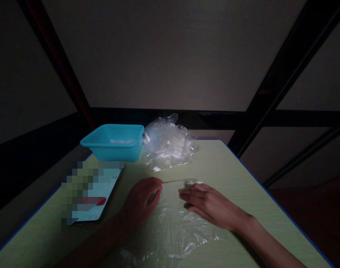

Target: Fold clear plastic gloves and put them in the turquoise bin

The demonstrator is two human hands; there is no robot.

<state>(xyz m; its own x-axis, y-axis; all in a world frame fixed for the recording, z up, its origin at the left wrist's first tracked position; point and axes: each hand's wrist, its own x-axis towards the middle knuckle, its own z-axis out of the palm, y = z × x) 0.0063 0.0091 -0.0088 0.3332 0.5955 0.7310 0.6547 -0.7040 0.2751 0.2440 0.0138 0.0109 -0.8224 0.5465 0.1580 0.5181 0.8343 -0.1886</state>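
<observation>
A flat thing with a bright screen lies at the far left, on the near side of the blue tub. Part of it is blurred out, and a red patch shows low down on it. The blue tub sits on the pale green bench, which has a blue edge. Something pale is inside the tub, but it is too dim to tell what. The left hand is nearer than the blue tub and a bit to its right. Its finger and thumb pinch the far edge of a thin clear sheet. A big heap of crumpled clear plastic is just beside the blue tub, on its right. The thin clear sheet lies on the bench, nearer than the blue tub and to its right, with shiny wrinkles. The right hand is farther right of the blue tub, let go and loose, with its fingers stretched out over the sheet
</observation>
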